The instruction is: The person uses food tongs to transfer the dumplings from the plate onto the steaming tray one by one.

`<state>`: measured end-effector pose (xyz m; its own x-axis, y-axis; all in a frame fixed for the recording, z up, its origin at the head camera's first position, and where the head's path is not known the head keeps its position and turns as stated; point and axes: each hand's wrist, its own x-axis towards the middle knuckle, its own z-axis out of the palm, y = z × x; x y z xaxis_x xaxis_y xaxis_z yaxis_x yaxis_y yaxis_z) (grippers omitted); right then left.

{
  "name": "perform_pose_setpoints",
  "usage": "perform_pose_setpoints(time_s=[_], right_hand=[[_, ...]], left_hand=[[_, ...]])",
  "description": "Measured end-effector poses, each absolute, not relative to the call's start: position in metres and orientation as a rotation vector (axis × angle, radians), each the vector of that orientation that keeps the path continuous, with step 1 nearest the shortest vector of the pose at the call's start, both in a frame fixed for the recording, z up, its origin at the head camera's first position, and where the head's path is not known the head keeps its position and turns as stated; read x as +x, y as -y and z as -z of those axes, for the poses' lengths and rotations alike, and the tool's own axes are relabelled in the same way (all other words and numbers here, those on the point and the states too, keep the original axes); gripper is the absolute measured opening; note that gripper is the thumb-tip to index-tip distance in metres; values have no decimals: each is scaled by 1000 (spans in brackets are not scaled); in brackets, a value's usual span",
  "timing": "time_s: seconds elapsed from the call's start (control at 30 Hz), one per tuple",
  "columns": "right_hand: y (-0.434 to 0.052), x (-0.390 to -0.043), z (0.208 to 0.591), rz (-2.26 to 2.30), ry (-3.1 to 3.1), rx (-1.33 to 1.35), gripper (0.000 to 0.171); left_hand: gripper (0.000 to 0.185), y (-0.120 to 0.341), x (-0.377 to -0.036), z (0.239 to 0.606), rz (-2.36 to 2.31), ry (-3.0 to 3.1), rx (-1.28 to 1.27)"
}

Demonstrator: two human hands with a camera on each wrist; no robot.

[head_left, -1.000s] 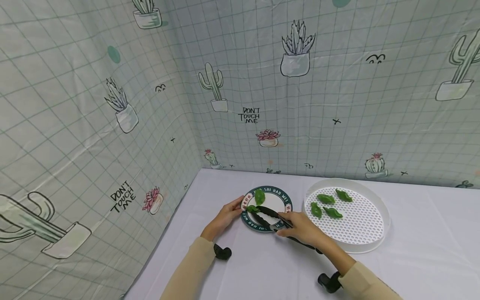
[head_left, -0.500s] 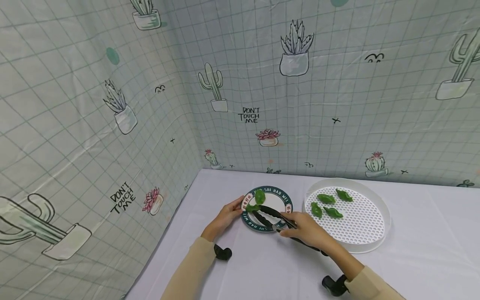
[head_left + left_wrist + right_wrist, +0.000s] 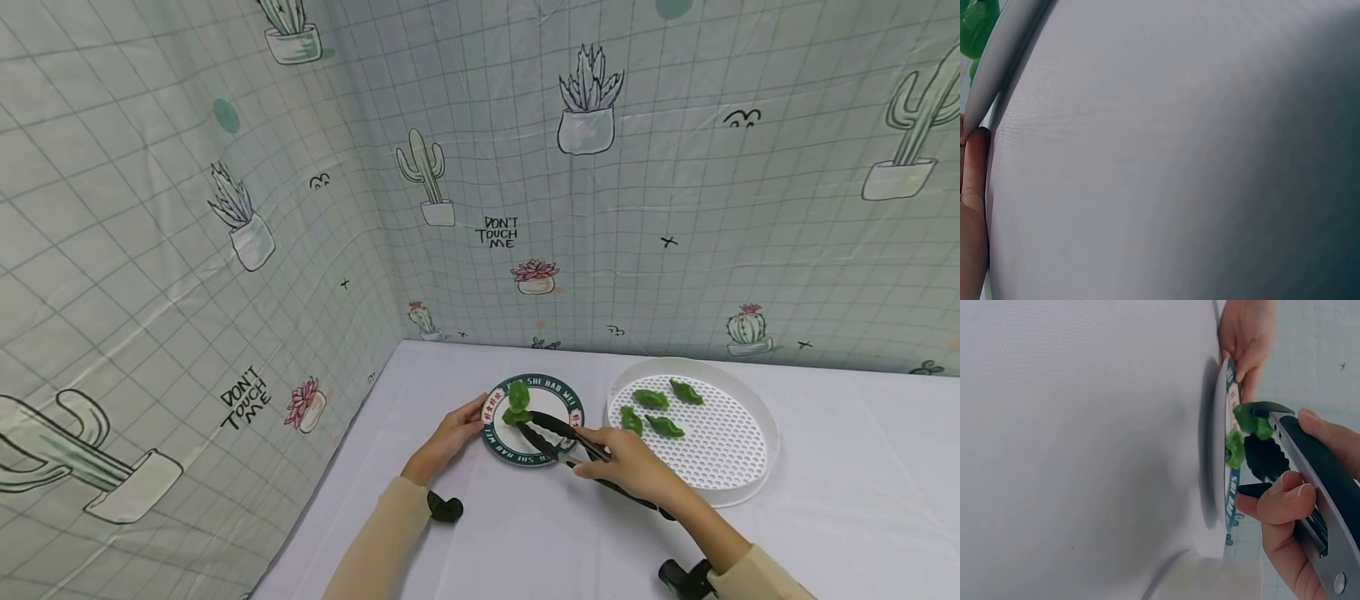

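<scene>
My left hand (image 3: 453,429) holds the left rim of a white plate (image 3: 551,402) with a dark green lettered border. In the right wrist view the thumb lies over the rim and the plate's edge looks raised off the table. My right hand (image 3: 630,462) grips black-and-metal tongs (image 3: 553,424), their arms spread apart over the plate. At the tongs' tips is a crinkled, leaf-like green piece (image 3: 515,416). Just behind it another green piece (image 3: 518,393) lies on the plate, the two overlapping in the head view. The left wrist view mostly shows tablecloth, with the plate's underside (image 3: 1007,50) at its edge.
A round white tray (image 3: 720,454) with a perforated base and raised rim stands right of the plate, close to my right hand. Several similar green pieces (image 3: 651,400) lie on its left part. Patterned cloth walls (image 3: 637,292) rise behind and left of the white-covered table (image 3: 525,533).
The tongs and my right hand have shifted slightly right and toward me. The green piece at the tips has moved right, closer to the other one. My left hand stays on the plate.
</scene>
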<state>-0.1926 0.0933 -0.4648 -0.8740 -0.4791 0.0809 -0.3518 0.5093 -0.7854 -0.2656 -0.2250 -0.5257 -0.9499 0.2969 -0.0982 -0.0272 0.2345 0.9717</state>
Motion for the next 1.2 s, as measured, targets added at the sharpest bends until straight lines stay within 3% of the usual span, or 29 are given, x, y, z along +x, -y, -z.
perform_pose_setpoints(time_s=[1.2], right_hand=[[-183,-158,448,1382,-2726,-512,64]], left_hand=[[55,224,-264,525,-1725,-2290,214]])
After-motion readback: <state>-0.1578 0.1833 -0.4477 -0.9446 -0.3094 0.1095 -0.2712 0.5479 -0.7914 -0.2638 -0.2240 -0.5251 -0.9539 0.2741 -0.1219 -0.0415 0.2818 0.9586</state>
